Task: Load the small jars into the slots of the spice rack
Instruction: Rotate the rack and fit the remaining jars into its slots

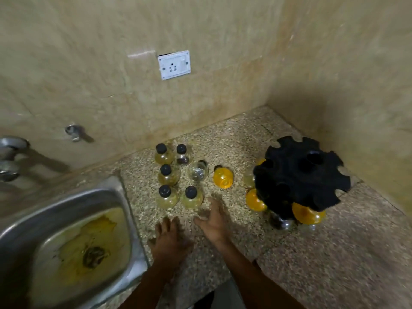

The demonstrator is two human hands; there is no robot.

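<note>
A black round spice rack [301,172] with notched slots stands on the speckled counter at the right. Several jars hang in its lower tier, among them orange jars [308,212] and a dark one [278,220]. Left of it several small jars stand loose: pale yellow ones with black caps [191,197], a clear jar lying tilted [198,171] and an orange jar on its side [223,176]. My left hand [168,238] lies flat on the counter, holding nothing. My right hand [215,219] hovers with fingers spread just below the nearest yellow jar, touching none.
A steel sink [66,241] with a stained basin fills the lower left, right beside my left hand. Taps [10,157] stick out of the tiled wall above it. A white wall socket [174,64] is behind the jars. Walls close the corner behind the rack.
</note>
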